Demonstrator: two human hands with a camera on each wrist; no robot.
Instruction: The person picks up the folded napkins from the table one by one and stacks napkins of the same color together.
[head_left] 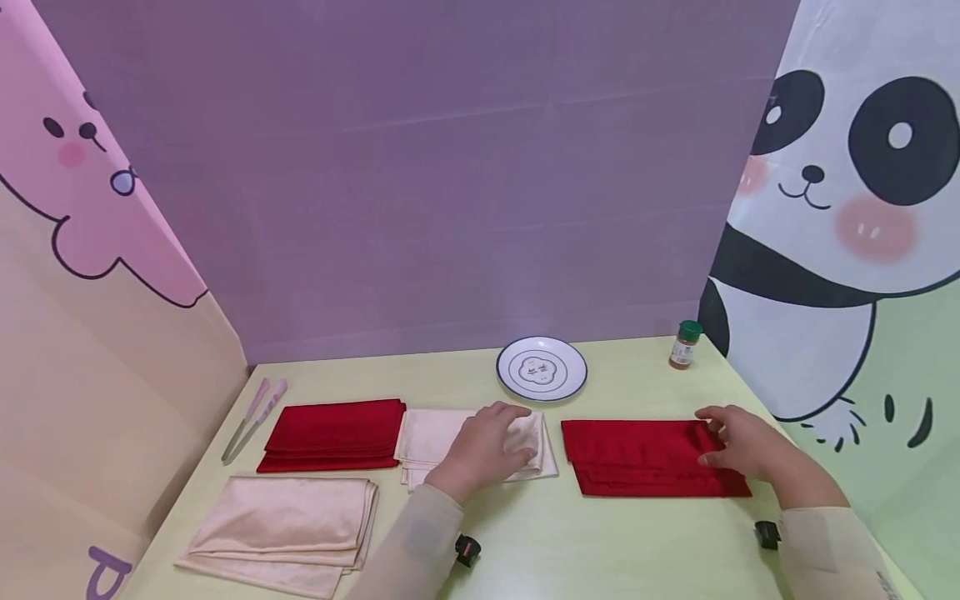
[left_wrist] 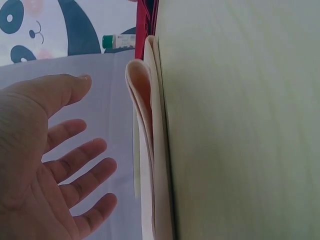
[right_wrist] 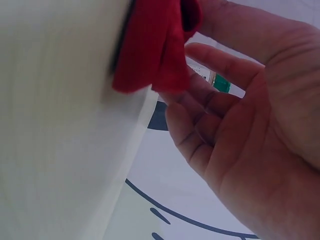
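Note:
My left hand [head_left: 487, 446] hovers over the right part of a folded cream cloth [head_left: 431, 433], thumb and fingers apart with nothing between them. In the left wrist view, the same hand [left_wrist: 60, 155] is beside the rounded fold of that cloth [left_wrist: 145, 95]. At the right end of a folded red cloth [head_left: 630, 454] is my right hand [head_left: 746, 442], its thumb and fingers spread over the wrinkled edge. The right wrist view shows the thumb right at the red fold [right_wrist: 150, 55], with the loosely bent fingers [right_wrist: 192, 135] partly behind it.
Left of the hands lie another folded red cloth [head_left: 333, 429], a larger pale pink folded cloth [head_left: 285, 521] and tongs with light handles [head_left: 258, 421]. A white plate [head_left: 542, 369] stands at the back, and a green-capped jar [head_left: 685, 344] at the back right.

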